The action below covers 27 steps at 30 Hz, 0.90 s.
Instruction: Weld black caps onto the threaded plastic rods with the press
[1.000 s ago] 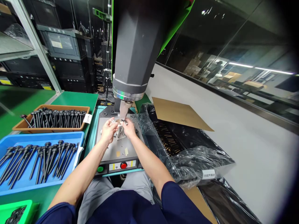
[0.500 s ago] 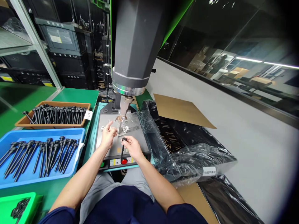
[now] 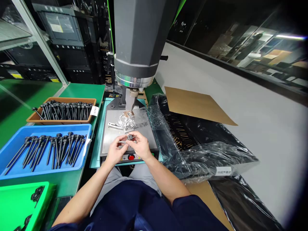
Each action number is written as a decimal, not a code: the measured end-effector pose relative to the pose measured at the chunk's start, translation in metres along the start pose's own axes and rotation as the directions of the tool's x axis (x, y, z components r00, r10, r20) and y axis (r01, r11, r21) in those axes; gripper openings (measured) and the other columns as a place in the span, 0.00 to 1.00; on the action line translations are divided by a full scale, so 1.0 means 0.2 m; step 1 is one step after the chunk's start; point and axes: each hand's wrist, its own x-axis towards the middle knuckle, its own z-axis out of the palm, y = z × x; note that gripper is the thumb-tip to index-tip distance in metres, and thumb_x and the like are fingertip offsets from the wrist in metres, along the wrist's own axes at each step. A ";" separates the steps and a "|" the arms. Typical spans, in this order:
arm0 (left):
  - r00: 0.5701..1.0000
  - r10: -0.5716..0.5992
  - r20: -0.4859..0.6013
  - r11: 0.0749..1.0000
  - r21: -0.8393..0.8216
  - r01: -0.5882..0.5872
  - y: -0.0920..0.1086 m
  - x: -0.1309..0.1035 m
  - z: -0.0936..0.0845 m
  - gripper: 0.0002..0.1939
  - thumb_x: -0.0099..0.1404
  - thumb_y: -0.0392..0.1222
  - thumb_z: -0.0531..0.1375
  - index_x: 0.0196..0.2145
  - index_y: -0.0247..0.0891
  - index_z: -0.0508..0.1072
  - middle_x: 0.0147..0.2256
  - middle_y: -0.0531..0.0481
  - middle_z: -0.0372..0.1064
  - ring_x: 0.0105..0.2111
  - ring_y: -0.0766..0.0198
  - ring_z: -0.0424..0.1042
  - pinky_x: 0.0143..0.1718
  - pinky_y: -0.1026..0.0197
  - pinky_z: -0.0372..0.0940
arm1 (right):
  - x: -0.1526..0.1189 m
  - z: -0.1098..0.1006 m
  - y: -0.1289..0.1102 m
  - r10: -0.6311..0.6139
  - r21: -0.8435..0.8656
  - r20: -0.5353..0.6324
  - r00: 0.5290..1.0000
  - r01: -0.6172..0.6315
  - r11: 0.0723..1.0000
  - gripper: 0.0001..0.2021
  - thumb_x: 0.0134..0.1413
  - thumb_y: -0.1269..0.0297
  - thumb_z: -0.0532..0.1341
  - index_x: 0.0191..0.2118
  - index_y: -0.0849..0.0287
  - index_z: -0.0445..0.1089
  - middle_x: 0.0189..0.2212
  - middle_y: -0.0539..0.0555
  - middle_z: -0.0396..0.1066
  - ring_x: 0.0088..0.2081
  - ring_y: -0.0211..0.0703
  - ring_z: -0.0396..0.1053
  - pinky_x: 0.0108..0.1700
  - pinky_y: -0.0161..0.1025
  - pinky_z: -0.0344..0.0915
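Observation:
My right hand (image 3: 140, 146) pinches a small black part (image 3: 130, 137) with a round head, over the front of the machine's metal plate (image 3: 109, 139). From the left, my left hand (image 3: 117, 149) closes its fingertips on the same part. The part's head faces up toward me; its shaft cannot be seen. Just beyond my hands a clear plastic-wrapped fixture (image 3: 127, 121) sits on the plate, under the pointed metal horn (image 3: 131, 99) of the large grey machine head (image 3: 137, 38). A red button (image 3: 131, 157) is on the machine's front edge.
At the left stand an orange tray (image 3: 60, 122) and a blue tray (image 3: 21, 130) of black long-stemmed parts, and a green tray (image 3: 14, 199) with several black pieces. At the right lie a plastic-lined box (image 3: 199, 160) and a cardboard sheet (image 3: 197, 104).
My left hand has come in from the left and met my right hand at the black part. The part has turned from stem down to head toward me. The view has shifted slightly.

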 end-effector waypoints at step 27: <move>0.755 -0.056 -0.653 -0.001 0.756 0.654 0.27 -0.03 -1.39 0.10 0.57 0.42 0.62 0.35 0.36 0.78 0.38 0.33 0.76 0.42 0.43 0.74 0.39 0.51 0.67 | -0.16 -0.13 0.09 0.333 0.072 0.107 0.937 -0.341 0.937 0.19 0.48 0.49 0.69 0.40 0.59 0.74 0.31 0.57 0.77 0.32 0.46 0.75 0.33 0.43 0.74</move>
